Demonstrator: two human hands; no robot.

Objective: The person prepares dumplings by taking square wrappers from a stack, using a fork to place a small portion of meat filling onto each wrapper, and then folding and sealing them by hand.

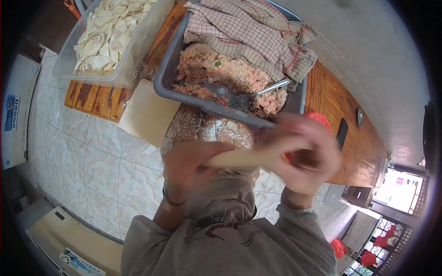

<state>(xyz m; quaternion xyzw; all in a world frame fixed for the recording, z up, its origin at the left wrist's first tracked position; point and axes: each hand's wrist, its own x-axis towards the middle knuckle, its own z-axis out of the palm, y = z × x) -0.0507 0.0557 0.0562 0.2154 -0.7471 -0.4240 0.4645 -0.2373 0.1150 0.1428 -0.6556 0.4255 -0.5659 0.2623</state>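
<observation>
My left hand [186, 165] is blurred by motion, closed on a pale dough wrapper [232, 158] above my lap. My right hand [304, 154], also blurred, grips the same wrapper at its other end. Just beyond them, a grey tub [163, 89] holds pink minced filling [216, 69] with green bits and a metal fork [276, 87]. A red-and-cream checked cloth [244, 25] covers the tub's back part. A stack of square wrappers [147, 115] lies left of the tub.
A clear plastic bin [62, 69] of folded dumplings [106, 37] sits back left on the wooden table [357, 147]. A red object [317, 119], a dark bar [341, 133] and a small metal item [360, 117] are at right. White appliances [18, 119] stand left on the tiled floor [87, 165].
</observation>
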